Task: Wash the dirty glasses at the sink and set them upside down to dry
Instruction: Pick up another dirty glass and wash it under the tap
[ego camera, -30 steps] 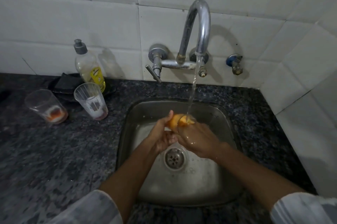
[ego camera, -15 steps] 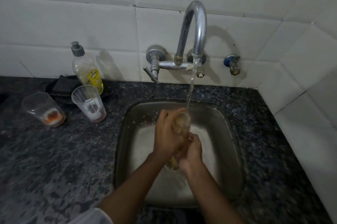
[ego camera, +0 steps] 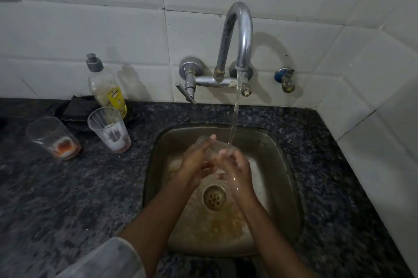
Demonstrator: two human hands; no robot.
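Steel sink (ego camera: 283,164), square basin with rounded corners, dull brushed metal, set into a dark speckled stone desk (ego camera: 67,187). Round perforated drain (ego camera: 214,197) at centre; yellowish residue pooled on the basin floor in front of it.

Both hands over the basin, above the drain. Left hand (ego camera: 195,163) and right hand (ego camera: 235,170) grasp one clear glass (ego camera: 211,145) between them, fingers curled round its wall. Glass lies tilted, one end pointing up-left, partly hidden by fingers; which end is the rim cannot be told. Skin wet and shiny.

Chrome gooseneck tap (ego camera: 239,35), wall-mounted, with a lever handle at left. Thin smooth stream of water (ego camera: 235,114) falls from the spout and lands just right of the glass, near the right hand's fingertips.

On the desk left of the sink, two more tapered clear glasses, upright: the nearer ribbed glass (ego camera: 108,129) with white film and residue at the bottom; the farther glass (ego camera: 53,137) smooth-walled, with an orange-red remnant in its base. Well apart from each other.

Behind them, a clear plastic soap bottle (ego camera: 106,87), grey cap, yellow label, yellow liquid low inside. It stands by a dark folded cloth (ego camera: 77,108).

Wall of large glossy white tiles (ego camera: 90,28); a small blue-capped valve (ego camera: 285,79) at right.
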